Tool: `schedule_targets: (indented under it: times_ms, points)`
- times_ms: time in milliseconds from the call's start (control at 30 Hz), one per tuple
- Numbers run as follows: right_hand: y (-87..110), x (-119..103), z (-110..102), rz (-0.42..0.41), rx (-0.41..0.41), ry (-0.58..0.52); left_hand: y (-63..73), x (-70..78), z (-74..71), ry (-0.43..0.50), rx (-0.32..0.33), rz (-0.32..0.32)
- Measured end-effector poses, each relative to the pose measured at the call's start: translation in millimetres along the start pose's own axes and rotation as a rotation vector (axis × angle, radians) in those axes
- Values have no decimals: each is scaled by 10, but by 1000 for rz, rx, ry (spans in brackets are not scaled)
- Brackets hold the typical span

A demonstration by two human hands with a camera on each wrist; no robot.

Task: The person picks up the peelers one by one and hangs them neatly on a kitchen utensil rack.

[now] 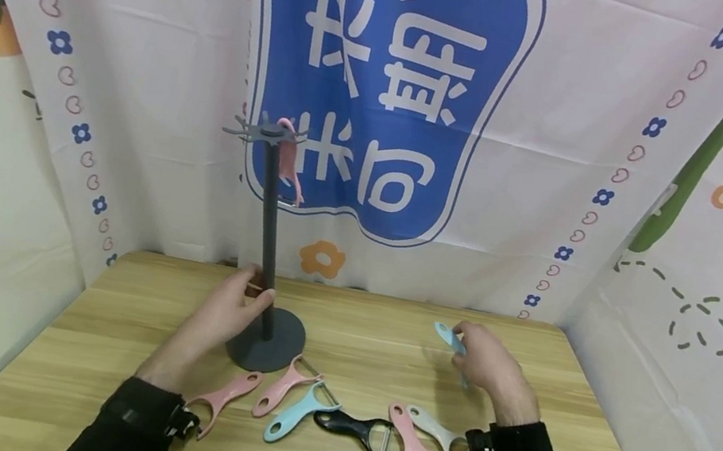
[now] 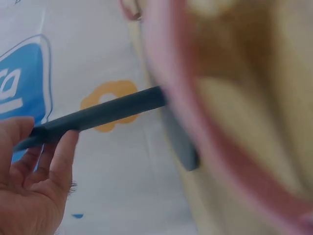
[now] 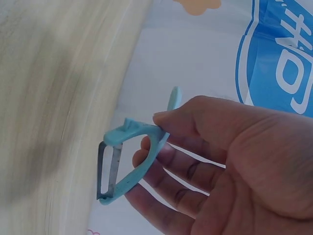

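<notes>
A dark grey stand (image 1: 266, 233) with a round base and a ring of hooks on top stands at the table's left-centre. On one hook hangs a pink peeler (image 1: 288, 162). My left hand (image 1: 233, 309) holds the pole low down, thumb and fingers around it, as the left wrist view also shows. Over the table at the right, my right hand (image 1: 490, 361) pinches a light blue peeler (image 3: 119, 135) at its handle, near the fork. Its blade end points away from the hand in the right wrist view.
Along the near table lie several peelers: a pink one (image 1: 234, 390), another pink one (image 1: 278, 392), a blue one (image 1: 296, 415), a black one (image 1: 347, 424), a third pink one (image 1: 407, 437) and a pale one (image 1: 437, 430). A printed cloth (image 1: 546, 169) hangs behind the table (image 1: 356, 337).
</notes>
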State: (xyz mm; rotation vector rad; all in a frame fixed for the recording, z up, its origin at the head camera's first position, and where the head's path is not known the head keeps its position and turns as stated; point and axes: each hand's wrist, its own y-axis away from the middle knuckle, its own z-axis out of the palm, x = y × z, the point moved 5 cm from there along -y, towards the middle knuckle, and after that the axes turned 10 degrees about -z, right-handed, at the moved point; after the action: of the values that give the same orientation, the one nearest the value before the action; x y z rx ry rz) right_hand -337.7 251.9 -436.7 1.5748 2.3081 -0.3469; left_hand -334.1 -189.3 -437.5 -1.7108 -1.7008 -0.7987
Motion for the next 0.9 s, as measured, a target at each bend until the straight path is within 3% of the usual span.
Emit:
schedule_targets:
  times_ms: [300,500,700,900]
  points:
    - [-5,-63,-49,-10,66,-30,-16,251,-318,29,9,24]
    - [-32,-131,-94,-55,160,-18,17,391,-415,80,44,42]
    - [-53,-212,-114,-88,232,-33,26,481,-431,102,147,87]
    - [-76,-276,-121,-99,290,-126,41,523,-386,47,265,100]
